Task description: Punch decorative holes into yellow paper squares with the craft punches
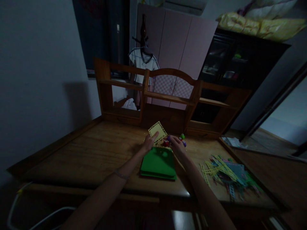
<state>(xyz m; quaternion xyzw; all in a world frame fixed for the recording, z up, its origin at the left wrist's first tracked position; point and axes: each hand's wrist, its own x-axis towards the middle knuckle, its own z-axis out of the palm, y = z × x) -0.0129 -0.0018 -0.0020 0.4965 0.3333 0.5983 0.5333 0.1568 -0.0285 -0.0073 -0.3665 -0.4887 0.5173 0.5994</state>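
My left hand [149, 142] pinches a small yellow paper square [157, 129] with punched edges and holds it tilted up above the wooden desk [100, 153]. My right hand [177, 144] rests just to the right, fingers curled among small craft punches: a red punch [166, 143] by its fingertips, a purple punch [184, 143] and a green punch [182, 136] beside it. Whether it grips one is unclear. A stack of green paper sheets [158, 163] lies flat on the desk right below both hands.
A heap of coloured paper strips and scraps [226, 174] lies at the desk's right. A wooden shelf unit [168, 95] stands along the desk's back edge. Behind are a pink wardrobe [177, 48], a dark cabinet [230, 64] and a hanging shirt [143, 64].
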